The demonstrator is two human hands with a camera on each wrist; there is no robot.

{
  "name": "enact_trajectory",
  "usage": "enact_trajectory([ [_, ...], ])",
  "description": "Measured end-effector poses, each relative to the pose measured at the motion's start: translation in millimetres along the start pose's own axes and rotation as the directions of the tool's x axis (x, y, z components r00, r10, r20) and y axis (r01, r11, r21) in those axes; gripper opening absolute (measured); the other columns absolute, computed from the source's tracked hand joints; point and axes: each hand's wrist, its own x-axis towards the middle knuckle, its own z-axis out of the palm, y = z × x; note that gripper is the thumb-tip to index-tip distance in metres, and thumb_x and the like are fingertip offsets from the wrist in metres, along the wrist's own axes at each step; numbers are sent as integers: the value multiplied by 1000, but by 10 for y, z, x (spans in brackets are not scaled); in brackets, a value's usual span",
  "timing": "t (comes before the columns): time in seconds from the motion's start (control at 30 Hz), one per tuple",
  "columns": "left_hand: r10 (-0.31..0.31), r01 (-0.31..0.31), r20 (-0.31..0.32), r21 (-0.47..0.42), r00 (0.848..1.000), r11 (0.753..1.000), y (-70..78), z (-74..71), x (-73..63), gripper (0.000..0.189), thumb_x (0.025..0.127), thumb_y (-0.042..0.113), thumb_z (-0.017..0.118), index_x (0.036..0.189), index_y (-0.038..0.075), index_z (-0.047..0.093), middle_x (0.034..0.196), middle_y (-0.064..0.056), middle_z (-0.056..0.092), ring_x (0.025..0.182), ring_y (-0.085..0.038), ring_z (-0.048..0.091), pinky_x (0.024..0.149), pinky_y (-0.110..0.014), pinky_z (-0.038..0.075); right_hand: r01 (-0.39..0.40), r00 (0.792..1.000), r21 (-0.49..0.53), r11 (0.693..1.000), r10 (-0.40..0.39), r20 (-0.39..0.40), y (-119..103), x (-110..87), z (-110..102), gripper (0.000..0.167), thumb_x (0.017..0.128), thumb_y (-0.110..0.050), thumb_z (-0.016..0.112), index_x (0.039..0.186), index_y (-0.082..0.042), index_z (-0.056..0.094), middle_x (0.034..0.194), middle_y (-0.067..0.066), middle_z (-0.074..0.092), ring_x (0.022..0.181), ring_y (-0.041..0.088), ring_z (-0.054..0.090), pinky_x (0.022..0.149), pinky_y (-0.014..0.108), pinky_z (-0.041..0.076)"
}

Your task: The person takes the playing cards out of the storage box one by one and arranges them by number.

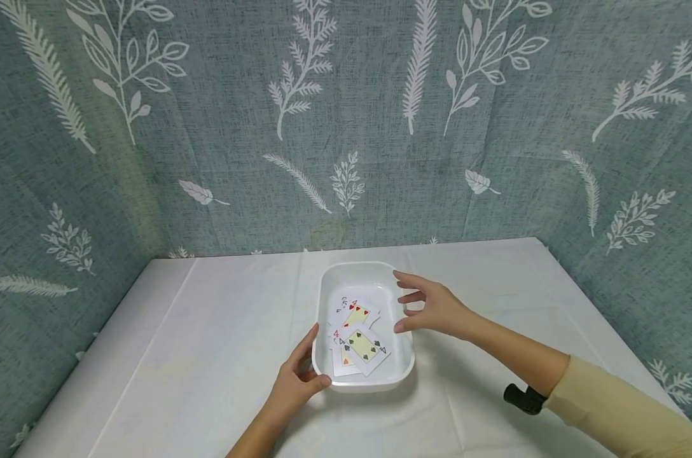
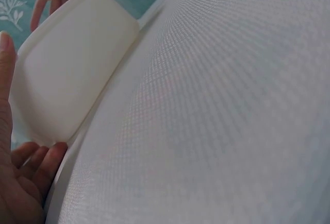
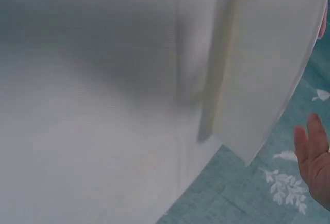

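Observation:
A white rectangular plastic tray stands on the table, with several playing cards lying face up and overlapping inside it. The four of spades is on top; behind it a card with red hearts shows partly. Other cards are mostly covered. My left hand holds the tray's near left corner, thumb at the front and fingers along the left side. At the right rim, my right hand has its fingers spread and nothing held in them; in the right wrist view, its visible fingers appear apart from the tray.
White cloth covers the table on both sides of the tray. Blue-green fabric with white leaf prints hangs behind and at both sides. A black device is worn on the right wrist, beside a beige sleeve.

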Motion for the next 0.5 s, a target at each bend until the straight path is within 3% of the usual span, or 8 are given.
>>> enact_trajectory([
  [0.2,-3,3,4,-2,1000,1000,4,0,-9,90,73,35,81,148,16,34,130,-21,52,104,-21,55,76,-22,55,19,999,-47,999,-17,39,-65,103,96,95,66,-14,87,146,-5,35,147,18,37,116,35,54,87,33,54],
  [0.5,5,-5,15,-5,1000,1000,-1,-8,-7,90,73,42,78,148,19,34,125,-22,53,97,-20,58,76,-23,56,12,996,-148,989,2,93,-70,231,267,94,67,-13,86,145,-5,36,140,22,44,118,38,53,89,35,53],
])
